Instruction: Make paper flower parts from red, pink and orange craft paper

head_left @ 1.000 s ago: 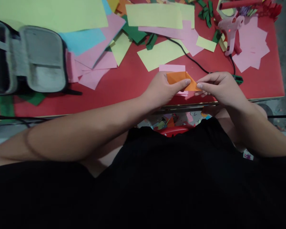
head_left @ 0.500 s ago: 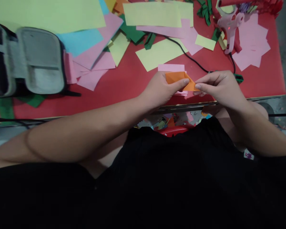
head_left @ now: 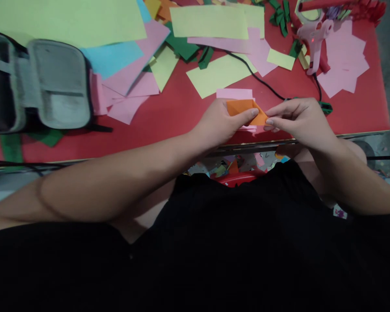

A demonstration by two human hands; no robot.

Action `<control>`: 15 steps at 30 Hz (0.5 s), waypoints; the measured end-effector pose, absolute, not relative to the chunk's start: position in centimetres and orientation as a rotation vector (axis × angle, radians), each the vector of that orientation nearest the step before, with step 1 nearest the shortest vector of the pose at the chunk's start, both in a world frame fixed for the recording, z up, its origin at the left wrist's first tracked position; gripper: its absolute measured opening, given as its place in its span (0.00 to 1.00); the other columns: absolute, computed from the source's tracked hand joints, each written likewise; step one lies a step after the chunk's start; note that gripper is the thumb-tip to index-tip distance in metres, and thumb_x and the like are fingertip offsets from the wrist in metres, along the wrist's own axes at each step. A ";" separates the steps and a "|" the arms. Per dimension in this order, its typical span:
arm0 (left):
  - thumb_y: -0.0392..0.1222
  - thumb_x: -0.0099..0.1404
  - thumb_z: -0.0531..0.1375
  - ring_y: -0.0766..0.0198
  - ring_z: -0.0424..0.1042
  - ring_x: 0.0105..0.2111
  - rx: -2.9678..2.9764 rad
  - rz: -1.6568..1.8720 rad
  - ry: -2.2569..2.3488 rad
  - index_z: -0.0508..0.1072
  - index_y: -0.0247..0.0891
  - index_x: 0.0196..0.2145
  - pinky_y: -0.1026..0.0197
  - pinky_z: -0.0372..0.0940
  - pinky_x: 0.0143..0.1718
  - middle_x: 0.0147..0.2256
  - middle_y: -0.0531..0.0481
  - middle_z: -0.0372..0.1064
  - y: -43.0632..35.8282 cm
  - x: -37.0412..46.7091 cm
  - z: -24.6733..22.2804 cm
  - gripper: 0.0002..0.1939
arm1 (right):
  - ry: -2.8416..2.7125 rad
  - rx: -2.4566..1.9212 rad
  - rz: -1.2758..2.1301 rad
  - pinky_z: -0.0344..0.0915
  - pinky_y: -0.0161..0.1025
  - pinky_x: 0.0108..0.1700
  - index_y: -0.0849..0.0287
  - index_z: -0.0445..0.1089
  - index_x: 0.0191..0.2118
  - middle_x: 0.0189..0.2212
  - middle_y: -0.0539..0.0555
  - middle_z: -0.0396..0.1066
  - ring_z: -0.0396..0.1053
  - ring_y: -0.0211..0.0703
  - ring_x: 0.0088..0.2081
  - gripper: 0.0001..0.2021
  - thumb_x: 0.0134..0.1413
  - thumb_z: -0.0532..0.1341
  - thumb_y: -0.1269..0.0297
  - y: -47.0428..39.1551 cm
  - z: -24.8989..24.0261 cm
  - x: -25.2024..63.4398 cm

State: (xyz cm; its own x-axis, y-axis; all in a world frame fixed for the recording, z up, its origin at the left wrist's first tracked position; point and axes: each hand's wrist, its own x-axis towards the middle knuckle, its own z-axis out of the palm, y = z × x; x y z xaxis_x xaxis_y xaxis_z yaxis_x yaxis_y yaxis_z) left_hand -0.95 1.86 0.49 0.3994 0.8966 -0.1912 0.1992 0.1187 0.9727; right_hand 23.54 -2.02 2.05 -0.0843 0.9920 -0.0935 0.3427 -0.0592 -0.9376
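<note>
A piece of folded orange paper (head_left: pixel 242 106) is between my two hands, above the red table's front edge. My left hand (head_left: pixel 222 119) grips its left part, the thumb lying across the front and the fingers hidden behind. At the pointed right end, my right hand (head_left: pixel 297 115) pinches the corner between thumb and fingertips. A slanting fold runs down toward that corner. Pink paper (head_left: pixel 234 93) lies on the table just behind and beneath the orange piece, partly covered by it and my left hand.
On the red table (head_left: pixel 156 125) stands an open grey-lined case (head_left: pixel 63 82) at left. A pink glue gun (head_left: pixel 316 41) is at the back right, its black cable (head_left: pixel 253 73) crossing behind my hands. Yellow sheets (head_left: pixel 211 21), pink, blue and green paper spread along the back. Scraps litter the floor.
Both hands keep their grip on the orange paper, with the right fingertips shifting very slightly at its corner. The whole view has moved a little.
</note>
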 end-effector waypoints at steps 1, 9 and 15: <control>0.53 0.72 0.72 0.56 0.76 0.39 1.401 0.678 1.086 0.76 0.39 0.35 0.57 0.72 0.44 0.32 0.48 0.74 1.9 -1.0 0.6 0.17 | -1.507 -1.481 1.165 0.88 0.49 0.48 0.54 0.90 0.43 0.36 0.54 0.89 0.89 0.52 0.41 0.09 0.56 0.82 0.62 -2.1 2.2 23.5; 0.52 0.73 0.71 0.56 0.76 0.39 1.499 0.667 1.069 0.78 0.39 0.34 0.57 0.72 0.43 0.32 0.47 0.76 2.0 -1.1 1.1 0.15 | -1.553 -1.477 1.215 0.87 0.53 0.52 0.55 0.88 0.49 0.36 0.55 0.87 0.88 0.54 0.42 0.15 0.58 0.81 0.59 -2.1 2.4 23.8; 0.51 0.73 0.69 0.60 0.74 0.36 1.537 0.661 1.050 0.82 0.38 0.35 0.58 0.67 0.38 0.33 0.49 0.79 2.2 -1.1 1.0 0.14 | -1.548 -1.428 1.173 0.85 0.50 0.49 0.54 0.86 0.48 0.35 0.54 0.85 0.86 0.50 0.39 0.16 0.57 0.82 0.57 -2.2 1.9 23.6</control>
State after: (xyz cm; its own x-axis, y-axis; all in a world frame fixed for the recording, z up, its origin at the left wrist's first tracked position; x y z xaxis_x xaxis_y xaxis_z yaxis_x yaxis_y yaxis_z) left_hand -1.10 2.25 1.03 0.4503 0.8839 -0.1261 0.2686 0.0006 0.9633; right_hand 23.59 -2.20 1.92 -0.1328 0.9884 -0.0743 0.3387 -0.0252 -0.9406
